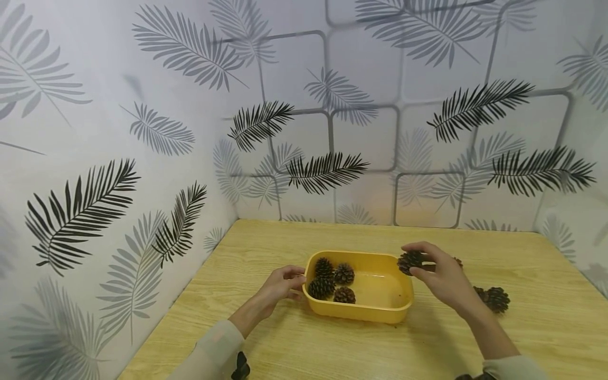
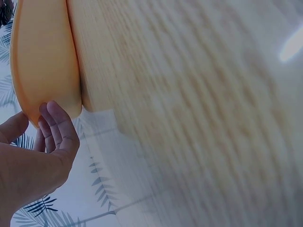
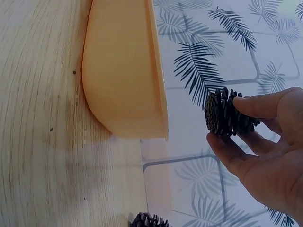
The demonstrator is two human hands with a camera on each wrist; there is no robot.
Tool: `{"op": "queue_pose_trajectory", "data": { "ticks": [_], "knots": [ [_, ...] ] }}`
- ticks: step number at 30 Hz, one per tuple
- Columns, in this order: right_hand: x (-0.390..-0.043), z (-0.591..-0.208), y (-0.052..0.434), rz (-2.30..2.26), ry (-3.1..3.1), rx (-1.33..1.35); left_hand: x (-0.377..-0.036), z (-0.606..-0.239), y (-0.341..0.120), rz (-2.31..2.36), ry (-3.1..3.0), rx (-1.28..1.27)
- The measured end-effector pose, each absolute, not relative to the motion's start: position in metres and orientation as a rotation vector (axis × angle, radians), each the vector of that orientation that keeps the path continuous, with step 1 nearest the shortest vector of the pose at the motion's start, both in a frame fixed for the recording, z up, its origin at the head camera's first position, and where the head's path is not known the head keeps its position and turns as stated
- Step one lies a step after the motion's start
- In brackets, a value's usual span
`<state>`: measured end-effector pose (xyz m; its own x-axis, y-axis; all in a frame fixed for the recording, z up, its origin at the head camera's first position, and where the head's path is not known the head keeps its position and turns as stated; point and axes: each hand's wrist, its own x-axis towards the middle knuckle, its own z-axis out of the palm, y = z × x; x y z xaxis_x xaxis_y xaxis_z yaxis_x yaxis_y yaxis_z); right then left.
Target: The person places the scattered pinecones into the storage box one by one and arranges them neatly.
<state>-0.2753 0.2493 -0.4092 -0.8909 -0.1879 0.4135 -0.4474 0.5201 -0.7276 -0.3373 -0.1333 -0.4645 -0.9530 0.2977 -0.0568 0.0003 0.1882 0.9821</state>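
A yellow plastic tub (image 1: 380, 315) stands on the table, with several brown pine cones (image 1: 321, 287) gathered in its left end. My left hand (image 1: 280, 285) holds the tub's left end, thumb at the rim and fingers against the outer wall. In the left wrist view, the fingertips (image 2: 57, 109) lie on the tub's rounded end. My right hand (image 1: 444, 272) pinches a pine cone (image 3: 225, 113) between thumb and fingers. That cone is raised beside the tub's right end, overlapping the rim in the head view.
More pine cones (image 1: 497, 300) lie on the wood-grain table (image 1: 537, 348) at the right, some partly hidden behind my right hand and wrist. One cone (image 3: 149, 221) shows at the bottom of the right wrist view. Leaf-patterned walls (image 1: 304, 132) border the table behind and at the left.
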Motion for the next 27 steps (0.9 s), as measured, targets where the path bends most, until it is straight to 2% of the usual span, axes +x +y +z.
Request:
{"op": "queue_pose_trajectory", "data": {
  "ticks": [27],
  "knots": [
    [-0.293, -0.428, 0.213, 1.324, -2.513, 0.563, -0.340, -0.466, -0.134, 1.849, 2.223, 0.287]
  ]
}}
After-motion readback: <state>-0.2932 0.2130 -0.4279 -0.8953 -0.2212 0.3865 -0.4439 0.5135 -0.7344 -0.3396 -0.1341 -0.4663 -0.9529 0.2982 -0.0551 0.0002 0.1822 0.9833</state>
